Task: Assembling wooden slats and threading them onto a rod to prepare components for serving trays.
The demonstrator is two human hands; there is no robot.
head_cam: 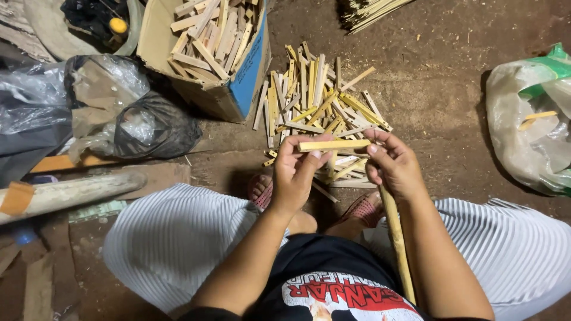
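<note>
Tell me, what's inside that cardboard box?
The cardboard box is packed with short pale wooden sticks, lying criss-cross up to the brim. Whatever lies beneath them, down to the bottom, is covered.

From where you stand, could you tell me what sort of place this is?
Probably an informal floor workshop for cutting bamboo or wood strips: a pile of short slats on the dirt floor, a cardboard box full of more, and both hands holding one slat.

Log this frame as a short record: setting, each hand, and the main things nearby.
setting: person seated on a dirt floor
left hand: grips one end of a short slat
right hand: grips the slat's other end, plus a long stick
ahead: slat pile
upper left: cardboard box of slats
right: plastic bag
</note>
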